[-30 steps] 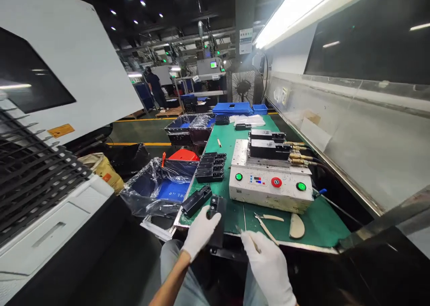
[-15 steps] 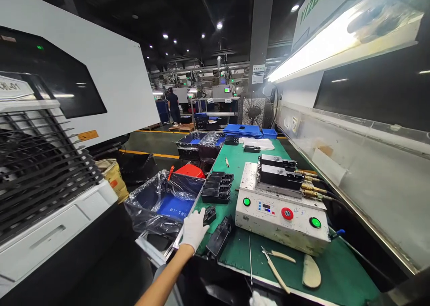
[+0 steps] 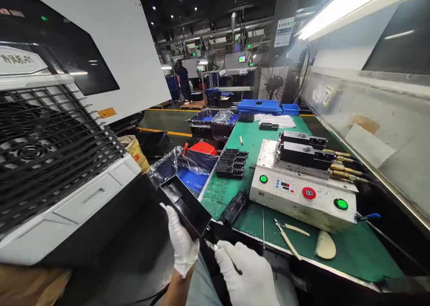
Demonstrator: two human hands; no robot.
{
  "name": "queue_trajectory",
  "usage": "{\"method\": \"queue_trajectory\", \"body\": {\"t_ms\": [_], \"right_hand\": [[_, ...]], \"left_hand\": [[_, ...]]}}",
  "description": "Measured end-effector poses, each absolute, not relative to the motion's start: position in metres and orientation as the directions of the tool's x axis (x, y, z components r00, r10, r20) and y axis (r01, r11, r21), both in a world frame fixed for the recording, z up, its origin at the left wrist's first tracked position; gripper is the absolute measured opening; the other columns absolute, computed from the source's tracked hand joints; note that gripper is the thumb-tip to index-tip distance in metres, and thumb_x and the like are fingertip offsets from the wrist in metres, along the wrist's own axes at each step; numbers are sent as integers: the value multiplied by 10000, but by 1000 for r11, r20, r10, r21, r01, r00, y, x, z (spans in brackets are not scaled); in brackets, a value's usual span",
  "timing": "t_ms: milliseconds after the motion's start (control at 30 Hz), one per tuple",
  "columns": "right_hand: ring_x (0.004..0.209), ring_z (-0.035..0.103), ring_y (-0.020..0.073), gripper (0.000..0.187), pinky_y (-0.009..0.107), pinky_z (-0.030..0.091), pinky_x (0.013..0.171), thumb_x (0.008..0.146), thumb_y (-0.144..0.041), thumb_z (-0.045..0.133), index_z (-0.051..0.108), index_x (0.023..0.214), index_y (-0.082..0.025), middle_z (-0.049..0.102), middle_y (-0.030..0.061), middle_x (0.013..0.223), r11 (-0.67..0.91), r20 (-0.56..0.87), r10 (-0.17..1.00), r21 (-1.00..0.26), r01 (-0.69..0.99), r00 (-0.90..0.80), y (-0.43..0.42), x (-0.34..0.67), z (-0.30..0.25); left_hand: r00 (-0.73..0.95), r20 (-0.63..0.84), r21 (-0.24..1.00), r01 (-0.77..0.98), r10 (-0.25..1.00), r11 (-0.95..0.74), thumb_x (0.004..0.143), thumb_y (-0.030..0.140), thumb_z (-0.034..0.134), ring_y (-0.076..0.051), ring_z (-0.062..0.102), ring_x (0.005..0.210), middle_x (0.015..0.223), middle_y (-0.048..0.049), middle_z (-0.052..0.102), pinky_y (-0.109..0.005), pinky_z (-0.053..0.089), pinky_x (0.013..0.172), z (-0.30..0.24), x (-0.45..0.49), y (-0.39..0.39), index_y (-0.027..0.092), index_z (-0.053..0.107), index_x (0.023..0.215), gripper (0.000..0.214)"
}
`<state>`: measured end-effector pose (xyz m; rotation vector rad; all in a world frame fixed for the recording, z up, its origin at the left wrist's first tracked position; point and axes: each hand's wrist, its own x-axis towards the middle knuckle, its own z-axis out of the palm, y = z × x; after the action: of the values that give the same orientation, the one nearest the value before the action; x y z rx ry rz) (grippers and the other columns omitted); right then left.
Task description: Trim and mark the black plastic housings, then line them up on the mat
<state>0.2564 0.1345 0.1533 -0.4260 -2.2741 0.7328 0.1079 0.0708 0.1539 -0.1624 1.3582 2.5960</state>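
My left hand (image 3: 181, 242), in a white glove, is shut on a black moulded plastic tray (image 3: 183, 205) and holds it tilted with its hollow side up, just off the mat's edge. My right hand (image 3: 245, 272), also gloved, grips a slim hand tool with a metal tip (image 3: 215, 247), close to the tray's lower corner. Another black moulded part (image 3: 234, 207) lies on the green work mat (image 3: 231, 140) beyond the hands. Farther up, a stack of similar black parts (image 3: 231, 164) stands on the mat.
A white control unit (image 3: 302, 194) holds black blocks with brass fittings. Pliers (image 3: 285, 236) and a beige pad (image 3: 325, 246) lie near the bench edge. A lined blue bin (image 3: 183, 169) and a white machine (image 3: 67, 198) stand left. A person (image 3: 183, 79) stands far back.
My left hand has moved from the mat's edge and now holds the black tray up off the mat. My right hand has come back into view with the tool. The view has swung slightly.
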Motion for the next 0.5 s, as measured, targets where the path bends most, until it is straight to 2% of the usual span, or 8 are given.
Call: {"method": "queue_trajectory", "body": {"t_ms": [100,200,300,433,500], "right_hand": [[637,692,145,474,228,467,633,1091,-471,415,817,951,-261,755,44,754,796,521,478,-597,99,-707,129,259,155],[617,667,131,498,235,425,608,1095,-487,392,805,930,-262,730,29,735,767,470,472,-637,85,-746,127,260,153],[624,643,119,457,231,399,609,1086,-452,437,769,835,-264,666,-2,680,727,374,460,-679,100,-805,126,261,150],[635,612,121,463,224,390,618,1082,-440,462,714,749,-239,634,-3,671,715,333,515,-675,182,-790,130,260,141],[627,596,124,476,225,382,604,1088,-435,451,710,743,-234,636,3,671,714,336,551,-663,224,-764,135,259,137]], "left_hand": [[-952,-283,636,-277,116,-720,749,840,607,-266,609,1349,1417,-2,686,-355,555,1087,177,130,72,348,663,1327,761],[-939,-340,656,-277,52,-702,729,862,597,-298,628,1328,1356,-20,727,-402,587,1059,188,139,73,344,678,1323,792],[-943,-332,701,-252,7,-667,758,851,569,-306,612,1352,1392,-19,709,-425,589,1070,192,144,70,366,616,1403,808],[-910,-403,636,-352,94,-687,688,877,617,-333,615,1348,1416,-16,694,-455,590,1084,198,155,65,389,589,1431,889],[-868,-471,587,-441,157,-679,655,907,603,-321,600,1367,1407,-4,699,-436,591,1084,203,160,60,396,564,1453,949]]}}
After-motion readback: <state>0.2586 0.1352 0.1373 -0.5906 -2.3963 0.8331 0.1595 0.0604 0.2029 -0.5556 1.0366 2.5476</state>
